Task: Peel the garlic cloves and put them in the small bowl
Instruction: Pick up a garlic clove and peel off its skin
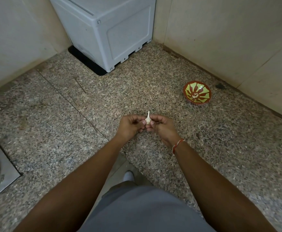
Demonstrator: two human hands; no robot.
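Over the speckled desk [153, 84], left hand [131, 125] and right hand [162, 127] together pinch one garlic clove [148, 120], tip up; small bowl [197, 92] sits well apart at two o'clock.

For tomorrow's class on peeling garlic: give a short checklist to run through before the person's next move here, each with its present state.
1. Garlic held by both hands: ok, left hand and right hand pinch it.
2. Small bowl upright on the counter: ok.
3. Bowl within reach, to the right: ok, likely.
4. Skin removed: cannot tell.
5. Cloves already in the bowl: cannot tell.
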